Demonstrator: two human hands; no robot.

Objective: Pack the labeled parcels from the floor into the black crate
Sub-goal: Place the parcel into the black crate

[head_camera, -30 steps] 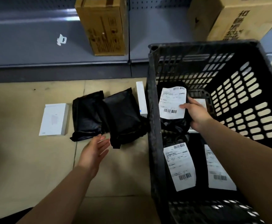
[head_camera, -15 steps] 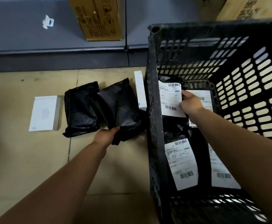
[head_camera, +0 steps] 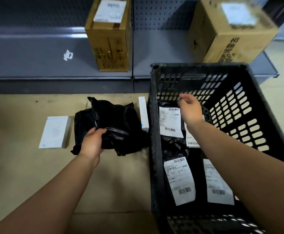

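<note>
The black crate (head_camera: 154, 125) stands on the floor at the right, holding several black bag parcels with white barcode labels (head_camera: 170, 121). My right hand (head_camera: 189, 109) hovers inside the crate above those labels, fingers loosely curled and holding nothing. On the floor to the left of the crate lies a heap of black bag parcels (head_camera: 119, 120). My left hand (head_camera: 93, 143) grips the front edge of the upper black parcel and tilts it up off the other one beneath it.
A white flat box (head_camera: 55, 132) lies on the cardboard floor left of the bags. A narrow white box (head_camera: 143, 114) stands against the crate's left wall. Two brown cartons (head_camera: 110, 38) (head_camera: 229, 34) sit on the grey shelf behind.
My right hand let go of the labelled parcel, which now lies in the crate, and rose. My left hand went from open above the floor to gripping and lifting the black parcel.
</note>
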